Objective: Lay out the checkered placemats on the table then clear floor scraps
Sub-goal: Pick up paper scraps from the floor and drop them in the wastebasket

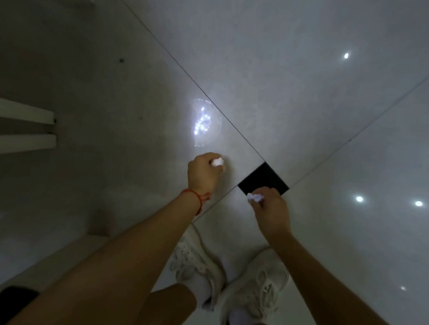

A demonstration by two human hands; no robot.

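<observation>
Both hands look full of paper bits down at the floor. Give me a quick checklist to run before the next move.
1. Left hand closed on a white scrap: ok.
2. Right hand closed on a crumpled white scrap: ok.
3. Tile floor free of more scraps: ok in what shows; the bright spots look like light reflections.
4. Floor in the dim area by the white furniture legs: cannot tell, too dark.
5. Bin or other place to drop the scraps: cannot tell, none in view.
6. Footing: both white sneakers flat on the floor: ok.
</observation>
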